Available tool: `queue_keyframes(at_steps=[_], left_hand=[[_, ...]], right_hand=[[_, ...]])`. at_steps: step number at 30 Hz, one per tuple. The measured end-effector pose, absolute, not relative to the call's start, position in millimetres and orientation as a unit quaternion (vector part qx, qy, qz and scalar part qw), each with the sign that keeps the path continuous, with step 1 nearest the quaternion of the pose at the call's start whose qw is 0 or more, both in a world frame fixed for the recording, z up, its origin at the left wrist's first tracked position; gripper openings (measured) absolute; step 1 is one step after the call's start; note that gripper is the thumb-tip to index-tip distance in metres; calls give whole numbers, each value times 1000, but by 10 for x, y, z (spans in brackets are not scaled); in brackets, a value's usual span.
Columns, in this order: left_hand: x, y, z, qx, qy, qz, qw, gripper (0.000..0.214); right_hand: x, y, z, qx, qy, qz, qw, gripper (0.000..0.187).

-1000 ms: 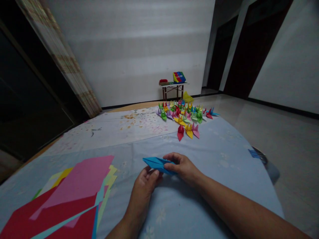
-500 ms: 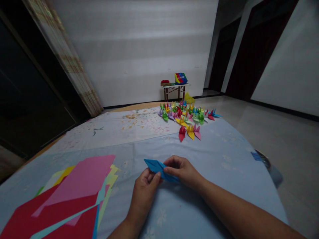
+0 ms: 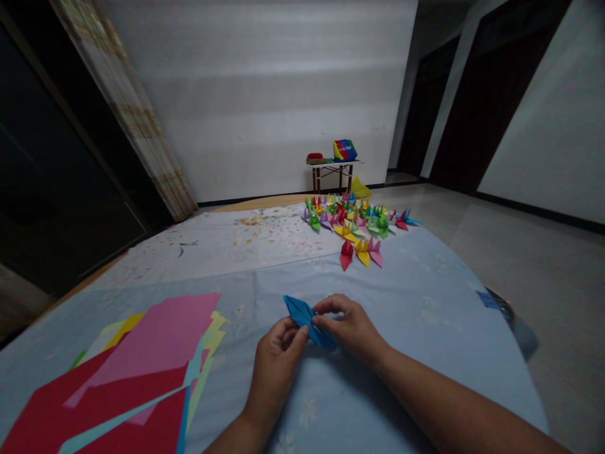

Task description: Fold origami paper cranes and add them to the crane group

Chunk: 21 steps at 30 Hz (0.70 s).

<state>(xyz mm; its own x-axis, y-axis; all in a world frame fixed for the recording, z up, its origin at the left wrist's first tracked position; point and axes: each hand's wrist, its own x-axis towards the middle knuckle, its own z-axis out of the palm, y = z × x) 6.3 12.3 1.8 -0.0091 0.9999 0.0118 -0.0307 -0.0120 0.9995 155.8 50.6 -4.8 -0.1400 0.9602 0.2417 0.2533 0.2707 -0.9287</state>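
Note:
A folded piece of blue paper [image 3: 300, 311], long and diamond-shaped, is held just above the tablecloth between both hands. My left hand [image 3: 280, 347] pinches its near left edge between thumb and fingers. On the other side, my right hand [image 3: 347, 325] grips it with thumb and index finger, near its middle. The paper's upper tip points away to the left; part of its lower end is hidden beside the right fingers. Beyond the hands, a red paper crane [image 3: 346, 255], a yellow paper crane [image 3: 362, 253] and a pink paper crane [image 3: 375, 252] stand in a row.
Sheets of coloured paper [image 3: 155, 340] lie stacked at the left, pink and red uppermost. Many folded cranes [image 3: 354, 217] crowd the table's far right. A light blue cloth [image 3: 416, 302] covers the round table. Behind it, a small table [image 3: 333, 165] bears a colourful box [image 3: 345, 150].
The blue paper has turned slightly, its upper tip swinging right and away from me. Both hands keep their hold. The whole view has shifted slightly.

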Motion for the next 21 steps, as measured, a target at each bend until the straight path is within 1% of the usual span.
queue_keyframes(at_steps=[2,5,13,19,21], left_hand=[[70,125,15,491,493,519,496,25],[67,134,3,486,496,529,488,23],[58,128,8,497,497,526,479,22],[71,125,38,500,497,524,478,23],[72,124,35,500,502,526,472,22]], right_hand=[[1566,498,-36,-472,-676,337,455,9],[1566,490,-38,-453,-695,331,450,5],[1541,461,6,-426,-691,353,464,3],[1532,424,7,-404,-717,302,482,1],[1525,405,-2,-383,-735,273,488,4]])
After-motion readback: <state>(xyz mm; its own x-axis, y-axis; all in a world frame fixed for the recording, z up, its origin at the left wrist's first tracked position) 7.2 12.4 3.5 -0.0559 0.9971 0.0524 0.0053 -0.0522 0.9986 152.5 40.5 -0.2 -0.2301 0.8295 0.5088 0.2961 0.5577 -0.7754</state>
